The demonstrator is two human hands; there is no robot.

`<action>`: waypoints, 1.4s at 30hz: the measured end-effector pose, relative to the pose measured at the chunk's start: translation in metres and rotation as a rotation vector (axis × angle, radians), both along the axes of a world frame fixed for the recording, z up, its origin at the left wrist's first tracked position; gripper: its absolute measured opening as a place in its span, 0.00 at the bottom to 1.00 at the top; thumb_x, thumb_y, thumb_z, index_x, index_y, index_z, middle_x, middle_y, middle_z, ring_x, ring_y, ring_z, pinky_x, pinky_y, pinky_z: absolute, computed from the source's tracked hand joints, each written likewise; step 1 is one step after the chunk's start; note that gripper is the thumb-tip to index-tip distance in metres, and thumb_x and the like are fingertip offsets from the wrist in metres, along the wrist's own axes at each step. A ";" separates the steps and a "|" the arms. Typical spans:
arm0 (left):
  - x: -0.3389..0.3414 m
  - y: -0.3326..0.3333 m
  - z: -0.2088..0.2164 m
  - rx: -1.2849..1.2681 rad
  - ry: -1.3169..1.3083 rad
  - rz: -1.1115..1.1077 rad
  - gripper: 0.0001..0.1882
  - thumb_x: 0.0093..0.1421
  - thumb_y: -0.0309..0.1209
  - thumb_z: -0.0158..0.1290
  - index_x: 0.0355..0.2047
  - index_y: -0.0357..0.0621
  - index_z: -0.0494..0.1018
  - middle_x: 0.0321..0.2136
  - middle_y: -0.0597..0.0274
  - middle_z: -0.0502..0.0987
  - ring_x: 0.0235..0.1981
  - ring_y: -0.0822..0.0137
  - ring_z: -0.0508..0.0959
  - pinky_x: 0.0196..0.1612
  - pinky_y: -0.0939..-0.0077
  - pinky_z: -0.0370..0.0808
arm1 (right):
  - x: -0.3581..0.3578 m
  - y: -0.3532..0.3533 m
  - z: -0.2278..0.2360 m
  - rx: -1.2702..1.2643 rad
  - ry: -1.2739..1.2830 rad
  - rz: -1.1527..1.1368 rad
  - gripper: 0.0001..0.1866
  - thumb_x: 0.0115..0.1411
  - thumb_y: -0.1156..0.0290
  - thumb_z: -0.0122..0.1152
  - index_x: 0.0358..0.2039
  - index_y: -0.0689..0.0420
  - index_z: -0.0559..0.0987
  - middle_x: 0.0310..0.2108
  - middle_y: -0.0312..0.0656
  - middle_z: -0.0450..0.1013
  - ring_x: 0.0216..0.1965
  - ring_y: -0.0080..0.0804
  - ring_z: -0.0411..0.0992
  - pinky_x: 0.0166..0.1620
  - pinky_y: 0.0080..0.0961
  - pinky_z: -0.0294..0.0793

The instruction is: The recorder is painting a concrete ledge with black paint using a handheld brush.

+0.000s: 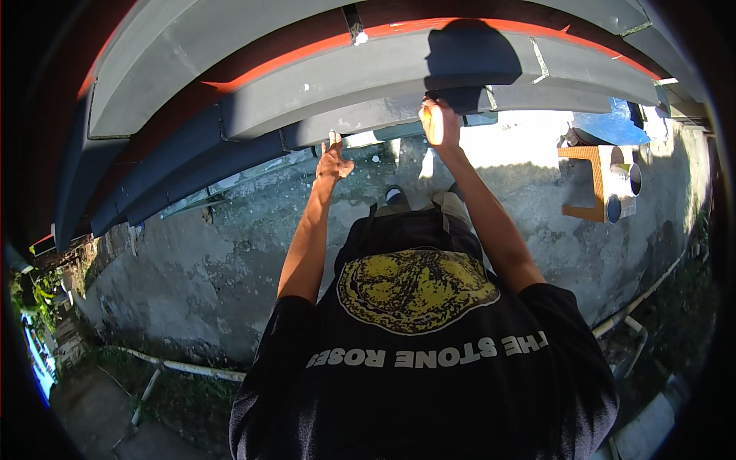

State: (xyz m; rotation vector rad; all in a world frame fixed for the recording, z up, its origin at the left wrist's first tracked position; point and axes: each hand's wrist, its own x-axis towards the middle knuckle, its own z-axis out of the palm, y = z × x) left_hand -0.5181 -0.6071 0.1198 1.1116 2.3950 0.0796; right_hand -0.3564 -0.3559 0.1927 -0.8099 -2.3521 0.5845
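Long grey panels (307, 86) rise in steps in front of me, with red strips (284, 54) between them. My left hand (333, 162) has its fingers stretched up to the lower edge of the lowest panel, thumb held apart. It appears to hold nothing. Further right, my right hand (440, 124) is raised against the same panel with its fingers curled closed. Something dark shows at its fingertips; I cannot make out whether it is an object or shadow. The shadow of a head falls across the panels above that hand.
A brown woven-pattern plastic stool (584, 184) lies at the right, beside white containers (622, 184). Behind them is a blue sheet (609, 126). Pale pipes (188, 368) run along the edge of the worn concrete floor (207, 284). Green plants (46, 287) grow at far left.
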 end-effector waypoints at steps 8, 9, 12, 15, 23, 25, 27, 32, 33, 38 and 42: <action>-0.005 -0.004 -0.004 -0.011 0.036 -0.061 0.48 0.49 0.38 0.53 0.66 0.36 0.41 0.67 0.47 0.44 0.68 0.58 0.48 0.69 0.59 0.43 | -0.013 -0.062 -0.005 -0.340 0.283 0.218 0.09 0.54 0.66 0.64 0.31 0.59 0.80 0.27 0.48 0.77 0.28 0.46 0.76 0.35 0.31 0.75; -0.004 -0.004 -0.004 -0.010 0.031 -0.065 0.48 0.49 0.38 0.53 0.66 0.36 0.41 0.67 0.47 0.44 0.68 0.58 0.48 0.69 0.59 0.43 | 0.008 -0.034 -0.013 -0.402 0.318 0.158 0.10 0.55 0.66 0.64 0.31 0.59 0.80 0.27 0.48 0.77 0.29 0.45 0.77 0.34 0.30 0.75; -0.004 -0.003 0.000 0.044 -0.015 -0.035 0.48 0.48 0.37 0.53 0.66 0.35 0.41 0.67 0.46 0.43 0.68 0.57 0.48 0.69 0.59 0.44 | 0.062 0.029 0.005 -0.100 0.125 -0.213 0.10 0.57 0.66 0.60 0.28 0.61 0.79 0.25 0.49 0.76 0.27 0.45 0.75 0.31 0.34 0.73; -0.004 -0.003 -0.006 0.030 -0.018 -0.018 0.48 0.48 0.38 0.52 0.65 0.34 0.42 0.67 0.46 0.43 0.68 0.57 0.47 0.69 0.59 0.44 | 0.091 0.057 0.012 0.057 0.164 -0.309 0.07 0.57 0.71 0.58 0.25 0.59 0.78 0.23 0.46 0.74 0.24 0.45 0.74 0.30 0.33 0.73; -0.003 0.005 -0.006 0.064 -0.007 -0.015 0.48 0.48 0.38 0.53 0.65 0.32 0.43 0.66 0.43 0.45 0.68 0.56 0.46 0.69 0.60 0.44 | -0.019 -0.070 -0.009 -0.275 0.278 0.334 0.08 0.55 0.68 0.60 0.32 0.59 0.79 0.28 0.47 0.76 0.31 0.50 0.75 0.38 0.37 0.75; -0.006 -0.001 -0.013 0.001 0.059 -0.073 0.48 0.48 0.38 0.52 0.65 0.32 0.43 0.66 0.43 0.46 0.68 0.56 0.46 0.69 0.59 0.45 | -0.023 -0.071 -0.002 -0.066 0.397 0.188 0.09 0.55 0.66 0.60 0.30 0.59 0.80 0.28 0.47 0.76 0.30 0.47 0.76 0.33 0.36 0.75; -0.010 -0.011 -0.022 0.004 0.084 -0.061 0.48 0.48 0.39 0.52 0.65 0.32 0.43 0.66 0.43 0.45 0.68 0.56 0.45 0.69 0.59 0.45 | -0.009 -0.031 0.011 -0.235 0.223 0.068 0.09 0.56 0.66 0.61 0.28 0.59 0.80 0.26 0.48 0.76 0.27 0.44 0.76 0.31 0.34 0.74; 0.003 -0.002 -0.008 -0.031 0.058 -0.020 0.47 0.49 0.41 0.51 0.65 0.31 0.43 0.66 0.43 0.45 0.68 0.56 0.46 0.68 0.58 0.46 | 0.000 0.020 0.031 -0.497 0.274 -0.006 0.11 0.55 0.67 0.63 0.33 0.61 0.81 0.26 0.49 0.78 0.26 0.41 0.78 0.33 0.28 0.74; 0.003 0.004 0.001 -0.016 0.029 -0.018 0.47 0.50 0.41 0.51 0.65 0.31 0.43 0.67 0.44 0.45 0.69 0.56 0.45 0.68 0.58 0.45 | -0.005 0.013 0.029 -0.498 0.276 -0.008 0.11 0.55 0.67 0.63 0.33 0.61 0.81 0.26 0.49 0.78 0.26 0.41 0.78 0.33 0.28 0.74; -0.003 0.002 0.003 0.012 -0.004 -0.015 0.47 0.49 0.41 0.50 0.64 0.32 0.45 0.67 0.45 0.45 0.69 0.58 0.44 0.68 0.58 0.45 | 0.010 -0.026 -0.012 -0.237 0.333 0.152 0.07 0.54 0.70 0.63 0.28 0.62 0.79 0.27 0.49 0.76 0.25 0.43 0.75 0.32 0.30 0.73; 0.002 0.001 0.004 -0.018 0.051 -0.009 0.47 0.49 0.40 0.51 0.65 0.32 0.43 0.66 0.44 0.45 0.68 0.57 0.48 0.69 0.58 0.44 | 0.035 -0.032 0.000 -0.499 0.308 0.198 0.08 0.52 0.72 0.63 0.30 0.63 0.78 0.24 0.50 0.74 0.25 0.43 0.75 0.29 0.29 0.72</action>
